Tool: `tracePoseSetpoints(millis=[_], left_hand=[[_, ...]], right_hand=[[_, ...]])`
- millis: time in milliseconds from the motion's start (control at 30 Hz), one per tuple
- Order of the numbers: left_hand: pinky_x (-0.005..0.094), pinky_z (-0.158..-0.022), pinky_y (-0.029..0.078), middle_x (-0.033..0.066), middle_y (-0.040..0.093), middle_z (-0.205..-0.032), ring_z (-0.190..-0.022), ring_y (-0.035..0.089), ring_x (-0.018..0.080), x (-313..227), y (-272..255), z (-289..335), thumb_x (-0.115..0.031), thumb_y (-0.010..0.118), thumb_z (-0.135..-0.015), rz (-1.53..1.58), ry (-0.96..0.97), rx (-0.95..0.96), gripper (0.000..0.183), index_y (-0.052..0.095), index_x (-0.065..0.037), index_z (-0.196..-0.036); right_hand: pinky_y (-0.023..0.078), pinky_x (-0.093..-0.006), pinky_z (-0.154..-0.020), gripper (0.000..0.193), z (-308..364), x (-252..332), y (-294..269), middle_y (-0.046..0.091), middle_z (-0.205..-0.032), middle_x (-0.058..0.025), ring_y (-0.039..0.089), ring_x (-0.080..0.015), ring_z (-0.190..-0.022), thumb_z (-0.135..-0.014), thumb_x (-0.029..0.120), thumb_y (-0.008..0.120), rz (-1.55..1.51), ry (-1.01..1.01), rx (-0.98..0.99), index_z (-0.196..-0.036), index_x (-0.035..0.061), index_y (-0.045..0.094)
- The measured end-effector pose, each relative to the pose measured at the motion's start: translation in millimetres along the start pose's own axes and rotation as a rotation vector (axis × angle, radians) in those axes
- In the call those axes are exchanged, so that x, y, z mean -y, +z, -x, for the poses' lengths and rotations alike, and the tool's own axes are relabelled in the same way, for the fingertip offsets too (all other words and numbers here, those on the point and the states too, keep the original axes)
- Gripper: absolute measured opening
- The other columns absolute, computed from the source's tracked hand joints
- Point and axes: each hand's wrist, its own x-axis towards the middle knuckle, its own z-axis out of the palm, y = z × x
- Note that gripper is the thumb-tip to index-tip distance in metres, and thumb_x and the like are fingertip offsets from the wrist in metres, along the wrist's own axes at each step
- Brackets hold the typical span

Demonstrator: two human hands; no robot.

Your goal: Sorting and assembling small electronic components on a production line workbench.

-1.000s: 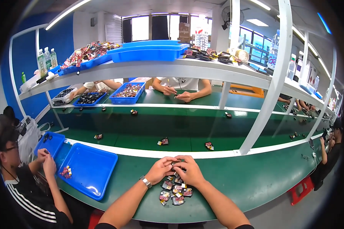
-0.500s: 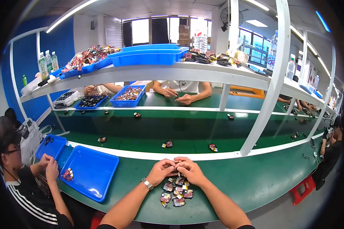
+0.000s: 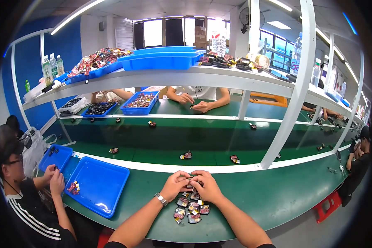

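Nearest us, a cluster of small modules [image 3: 193, 209] lies on the green surface [image 3: 256, 204]. At its far edge, our left hand [image 3: 175, 186] and right hand [image 3: 206, 187] pinch a small part [image 3: 189, 185] between the fingertips; the fingers partly cover it. Beyond, we see separate modules [image 3: 187, 156] on the dark green belt [image 3: 169, 141], and a blue bin [image 3: 159, 62] on the white shelf [image 3: 173, 77].

Up on the white shelf [image 3: 186, 79] I can see blue trays [image 3: 157, 63] sitting together, with clear bottles [image 3: 53, 67] (three close together, green-labelled) towards the left end. Beyond, cardboard boxes [image 3: 200, 34] rise near the windows [image 3: 153, 33]; off right stands a red stool [image 3: 336, 201].
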Motion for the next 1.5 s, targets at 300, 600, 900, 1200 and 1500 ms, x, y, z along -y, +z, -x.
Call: tracePoseSetpoints(millis=[300, 600, 900, 1200, 1500], left_hand=[[0.0330, -0.091, 0.052, 0.0095, 0.058, -0.123, -0.109, 0.059, 0.0164, 2.5, -4.7, 0.2, -0.006, 0.045, -0.098, 0.172, 0.051, 0.114, 0.022, 0.049, -0.006, -0.119], [0.0353, -0.092, 0.050, 0.0105, 0.056, -0.126, -0.112, 0.057, 0.0183, 10.0, -9.2, -4.4, -0.006, 0.048, -0.097, 0.285, 0.104, 0.156, 0.018, 0.050, -0.006, -0.115], [0.0413, -0.097, 0.047, 0.0181, 0.050, -0.135, -0.117, 0.055, 0.0241, 11.8, -10.4, -3.2, -0.005, 0.049, -0.097, 0.284, 0.086, 0.145, 0.015, 0.049, -0.006, -0.112], [0.0405, -0.097, 0.048, 0.0169, 0.051, -0.135, -0.116, 0.056, 0.0229, 11.5, -12.4, -3.9, -0.005, 0.050, -0.096, 0.246, 0.089, 0.136, 0.015, 0.049, -0.007, -0.111], [0.0396, -0.099, 0.047, 0.0156, 0.050, -0.137, -0.117, 0.055, 0.0227, 12.2, -7.4, -1.8, -0.007, 0.052, -0.096, 0.277, 0.110, 0.166, 0.014, 0.050, -0.007, -0.111]], right_hand=[[0.047, -0.0384, -0.091, 0.012, 0.3, 18.7, -0.9, 0.060, -0.116, -0.0094, 0.054, -0.0292, -0.110, -0.078, 0.010, 0.069, 0.222, -0.218, -0.140, -0.088, 0.0044, 0.069], [0.049, -0.0362, -0.087, 0.016, -2.0, 21.6, 1.3, 0.063, -0.111, -0.0080, 0.057, -0.0277, -0.104, -0.073, 0.006, 0.072, 0.338, -0.403, -0.235, -0.088, 0.0066, 0.071], [0.046, -0.0372, -0.094, 0.013, 1.9, 12.8, 6.5, 0.059, -0.123, -0.0066, 0.049, -0.0280, -0.118, -0.079, 0.010, 0.069, 0.098, -0.173, -0.184, -0.091, 0.0077, 0.073], [0.043, -0.0393, -0.098, 0.014, 0.7, 13.5, 8.8, 0.057, -0.127, -0.0073, 0.049, -0.0294, -0.119, -0.078, 0.011, 0.071, 0.078, -0.169, -0.167, -0.091, 0.0086, 0.073], [0.041, -0.0409, -0.101, 0.016, 1.9, 15.8, 4.7, 0.055, -0.129, -0.0106, 0.047, -0.0313, -0.122, -0.077, 0.010, 0.070, 0.089, -0.220, -0.158, -0.093, 0.0071, 0.072]])
